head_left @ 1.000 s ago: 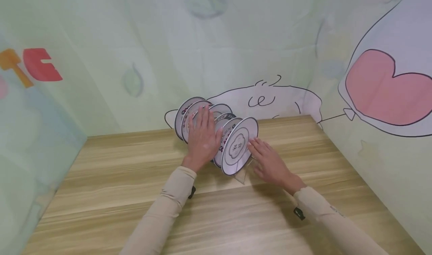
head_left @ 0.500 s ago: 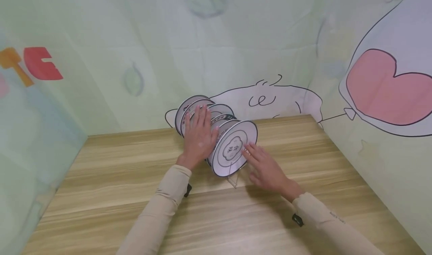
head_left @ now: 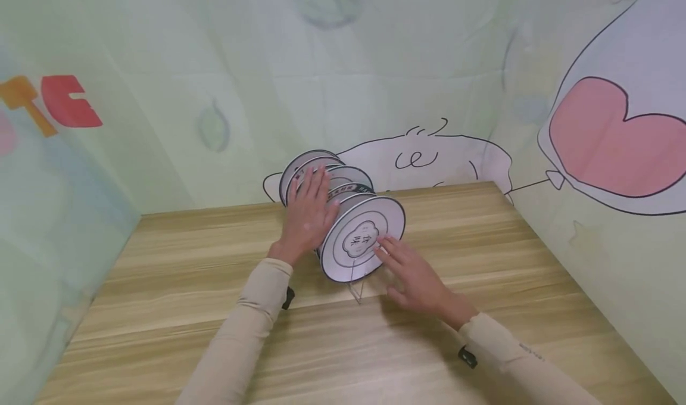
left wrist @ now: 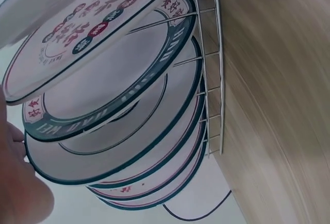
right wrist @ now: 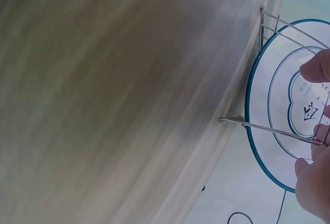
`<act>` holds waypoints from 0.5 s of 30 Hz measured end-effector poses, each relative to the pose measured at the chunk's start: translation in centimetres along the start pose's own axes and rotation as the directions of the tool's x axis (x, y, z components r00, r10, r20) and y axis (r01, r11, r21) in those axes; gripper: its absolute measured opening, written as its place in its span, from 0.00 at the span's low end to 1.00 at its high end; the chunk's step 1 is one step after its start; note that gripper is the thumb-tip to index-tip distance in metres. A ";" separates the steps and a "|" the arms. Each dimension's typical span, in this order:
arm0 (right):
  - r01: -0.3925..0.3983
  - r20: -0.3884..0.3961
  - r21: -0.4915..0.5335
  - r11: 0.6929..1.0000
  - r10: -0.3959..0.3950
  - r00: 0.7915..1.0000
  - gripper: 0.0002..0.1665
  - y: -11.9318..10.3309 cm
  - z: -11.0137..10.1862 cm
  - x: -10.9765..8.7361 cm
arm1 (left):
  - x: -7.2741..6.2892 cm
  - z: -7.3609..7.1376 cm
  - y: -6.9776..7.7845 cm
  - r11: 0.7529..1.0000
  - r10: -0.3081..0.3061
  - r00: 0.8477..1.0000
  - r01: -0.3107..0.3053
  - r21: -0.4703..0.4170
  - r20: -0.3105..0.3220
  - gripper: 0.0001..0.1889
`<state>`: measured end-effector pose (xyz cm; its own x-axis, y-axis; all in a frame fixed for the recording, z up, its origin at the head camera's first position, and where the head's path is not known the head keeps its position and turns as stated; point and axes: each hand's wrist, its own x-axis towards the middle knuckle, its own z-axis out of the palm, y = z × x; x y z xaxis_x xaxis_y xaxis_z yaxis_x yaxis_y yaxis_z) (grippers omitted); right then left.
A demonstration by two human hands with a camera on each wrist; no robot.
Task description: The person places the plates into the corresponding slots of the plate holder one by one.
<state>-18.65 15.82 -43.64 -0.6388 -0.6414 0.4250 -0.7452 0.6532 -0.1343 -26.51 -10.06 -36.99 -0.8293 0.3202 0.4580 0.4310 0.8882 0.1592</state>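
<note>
Several white round plates with dark green rims stand on edge in a row in a wire dish rack (left wrist: 221, 80). The front plate (head_left: 343, 262) faces me and bears printed characters inside a flower-shaped outline. My left hand (head_left: 306, 220) lies along the left side of the row, fingers extended over the plate rims. In the left wrist view, a printed plate (left wrist: 87, 33) leans near that hand. My right hand (head_left: 415, 277) has its fingertips at the front plate's right part, beside the rack's wire end (right wrist: 273, 128). In the right wrist view its thumb (right wrist: 315, 67) overlaps the plate's face.
The rack stands on a wood-grain table (head_left: 203, 333), close to the back wall cloth (head_left: 257, 95) printed with cartoon shapes. More cloth with a large balloon drawing (head_left: 600, 143) hangs at the right. A dark wrist strap piece (head_left: 288, 298) shows under the left sleeve.
The rack with its plates has turned, its near end swinging left and toward me, so the front plate faces me more squarely. Both hands have shifted left with it.
</note>
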 end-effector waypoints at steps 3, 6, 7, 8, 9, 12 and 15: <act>0.005 -0.003 -0.010 1.000 -0.005 1.000 0.48 -0.3 0.1 0.0 | 0.0 -0.1 -0.3 1.000 0.016 1.000 -0.015 -0.022 0.009 0.34; 0.005 -0.004 -0.015 1.000 -0.005 1.000 0.49 -0.6 0.3 0.0 | 0.1 -0.1 -0.7 0.999 0.028 0.999 -0.027 -0.040 0.023 0.34; 0.009 -0.008 -0.012 1.000 -0.009 1.000 0.49 -0.7 0.3 0.0 | 0.1 -0.1 -0.8 0.999 0.033 0.999 -0.032 -0.044 0.023 0.34; 0.012 -0.013 -0.010 1.000 -0.012 1.000 0.49 -0.8 0.4 0.0 | 0.1 -0.1 -1.0 0.998 0.037 0.999 -0.036 -0.046 0.025 0.34; 0.015 -0.016 -0.007 1.000 -0.015 1.000 0.49 -0.9 0.5 0.0 | 0.1 -0.1 -1.1 0.998 0.042 0.999 -0.041 -0.052 0.022 0.34; 0.024 -0.029 0.012 1.000 -0.024 0.999 0.49 -1.3 0.7 0.1 | 0.0 -0.2 -1.6 0.995 0.061 0.998 -0.060 -0.083 0.010 0.33; 0.026 -0.025 0.025 0.999 -0.026 0.999 0.48 -1.7 0.8 0.2 | -0.1 -0.3 -2.2 0.987 0.082 0.997 -0.083 -0.136 -0.014 0.32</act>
<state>-17.68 14.28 -44.04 -0.6144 -0.6478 0.4503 -0.7664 0.6256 -0.1457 -27.26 -12.11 -37.11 -0.7859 0.3876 0.4817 0.5430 0.8053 0.2379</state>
